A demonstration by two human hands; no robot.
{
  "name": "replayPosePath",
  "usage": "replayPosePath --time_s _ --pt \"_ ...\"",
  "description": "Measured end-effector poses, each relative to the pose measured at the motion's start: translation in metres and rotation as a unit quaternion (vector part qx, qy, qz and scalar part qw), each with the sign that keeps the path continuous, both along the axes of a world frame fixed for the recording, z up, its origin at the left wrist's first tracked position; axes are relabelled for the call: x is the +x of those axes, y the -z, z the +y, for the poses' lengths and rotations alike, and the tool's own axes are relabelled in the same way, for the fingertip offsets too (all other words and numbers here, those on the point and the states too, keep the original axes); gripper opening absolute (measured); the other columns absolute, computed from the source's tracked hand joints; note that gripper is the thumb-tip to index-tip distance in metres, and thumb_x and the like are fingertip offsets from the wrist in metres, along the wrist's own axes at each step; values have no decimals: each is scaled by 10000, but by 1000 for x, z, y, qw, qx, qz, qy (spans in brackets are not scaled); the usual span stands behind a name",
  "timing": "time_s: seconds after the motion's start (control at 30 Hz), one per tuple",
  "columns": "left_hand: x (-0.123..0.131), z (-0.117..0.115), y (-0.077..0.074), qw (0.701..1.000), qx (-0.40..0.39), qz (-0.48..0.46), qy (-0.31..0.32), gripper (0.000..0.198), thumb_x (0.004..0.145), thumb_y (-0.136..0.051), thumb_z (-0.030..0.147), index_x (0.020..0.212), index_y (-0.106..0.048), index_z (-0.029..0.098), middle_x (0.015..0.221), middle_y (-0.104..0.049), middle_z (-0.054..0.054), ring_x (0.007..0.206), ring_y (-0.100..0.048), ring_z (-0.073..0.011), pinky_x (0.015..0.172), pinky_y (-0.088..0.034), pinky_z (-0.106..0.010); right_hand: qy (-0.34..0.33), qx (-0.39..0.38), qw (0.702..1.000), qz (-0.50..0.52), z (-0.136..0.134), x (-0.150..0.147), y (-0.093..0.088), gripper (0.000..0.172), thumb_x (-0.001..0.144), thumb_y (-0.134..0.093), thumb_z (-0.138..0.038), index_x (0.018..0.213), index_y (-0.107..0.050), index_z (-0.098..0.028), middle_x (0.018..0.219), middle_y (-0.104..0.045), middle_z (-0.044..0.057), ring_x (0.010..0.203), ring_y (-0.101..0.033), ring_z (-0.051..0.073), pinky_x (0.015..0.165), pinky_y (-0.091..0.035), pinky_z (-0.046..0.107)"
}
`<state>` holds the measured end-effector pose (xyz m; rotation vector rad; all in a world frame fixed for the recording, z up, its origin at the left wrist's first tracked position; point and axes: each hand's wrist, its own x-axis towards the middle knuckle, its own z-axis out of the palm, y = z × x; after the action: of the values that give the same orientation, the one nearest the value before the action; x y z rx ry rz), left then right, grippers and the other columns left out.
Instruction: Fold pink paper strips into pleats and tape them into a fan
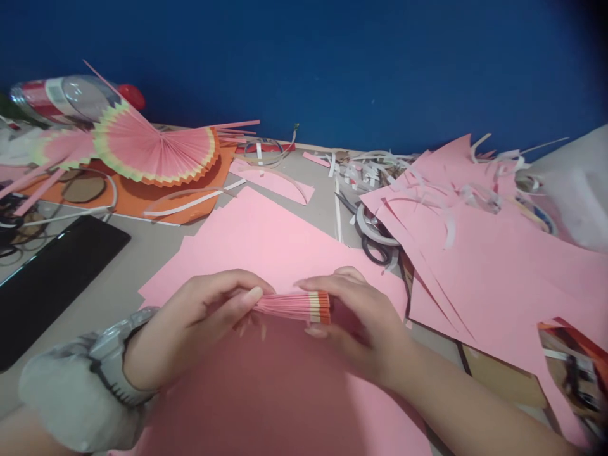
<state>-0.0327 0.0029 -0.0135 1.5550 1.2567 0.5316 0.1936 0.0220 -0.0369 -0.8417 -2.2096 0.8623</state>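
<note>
A pleated paper fan (289,305), pink with a yellow and orange band at its wide end, is folded nearly closed above a large pink sheet (247,228). My left hand (199,323) pinches the narrow end between thumb and fingers. At the banded end, my right hand (363,316) has its fingers along the upper edge and its thumb at the lower edge, holding the pleats together. Part of the narrow end is hidden by my left fingers. Beyond, at the back left, an opened pleated fan (161,149) in the same colours rests on orange paper (199,206).
A black phone (61,278) lies at the left. A plastic bottle (71,98) with a red cap lies behind the opened fan. Black-handled scissors (376,248), white paper strips (370,171) and stacked pink sheets (498,272) are on the right. A blue wall (332,69) bounds the table's back.
</note>
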Motion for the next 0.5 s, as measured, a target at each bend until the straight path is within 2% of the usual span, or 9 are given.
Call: replayPosePath --time_s 0.07,0.13,0.23,0.3,0.4,0.5 --pt "2 0 0 998 -37 -31 -31 241 921 -440 366 1019 -598 212 698 -638 34 620 -557 -74 605 -456 -148 14 -15 1000 -8 -1 0 -1 488 785 -639 -256 1220 -422 -214 868 -620 13 769 -560 158 758 -408 308" --pt "3 0 1 993 -77 -77 -47 257 919 -453 360 1085 -587 218 717 -652 37 652 -581 -72 633 -472 -144 44 -37 998 0 -3 0 -1 535 794 -627 -290 1261 -372 -228 892 -590 16 812 -556 169 764 -427 314" --pt "4 -1 0 980 -127 -142 -54 270 910 -480 351 1121 -592 225 788 -680 29 707 -618 -77 668 -496 -147 102 -50 993 35 -7 0 2 451 831 -588 -256 1226 -371 -247 963 -543 21 828 -535 142 756 -444 279" --pt "4 -1 0 971 -154 -175 -52 271 906 -493 342 1129 -603 234 863 -696 14 759 -638 -90 686 -508 -154 113 -31 992 56 -8 0 5 393 831 -588 -212 1172 -396 -251 996 -524 14 833 -524 119 758 -444 245" --pt "4 0 0 960 -174 -213 -54 248 906 -500 317 1110 -628 257 873 -699 18 762 -645 -84 678 -508 -138 125 -12 990 71 -9 -1 9 399 803 -623 -188 1136 -411 -252 1001 -513 6 856 -523 110 769 -444 228" --pt "4 1 1 955 -182 -230 -50 220 912 -496 293 1070 -649 280 825 -685 44 730 -630 -52 655 -486 -98 132 -31 988 76 -10 0 11 431 790 -640 -183 1145 -405 -253 1021 -509 13 885 -538 117 775 -457 240"
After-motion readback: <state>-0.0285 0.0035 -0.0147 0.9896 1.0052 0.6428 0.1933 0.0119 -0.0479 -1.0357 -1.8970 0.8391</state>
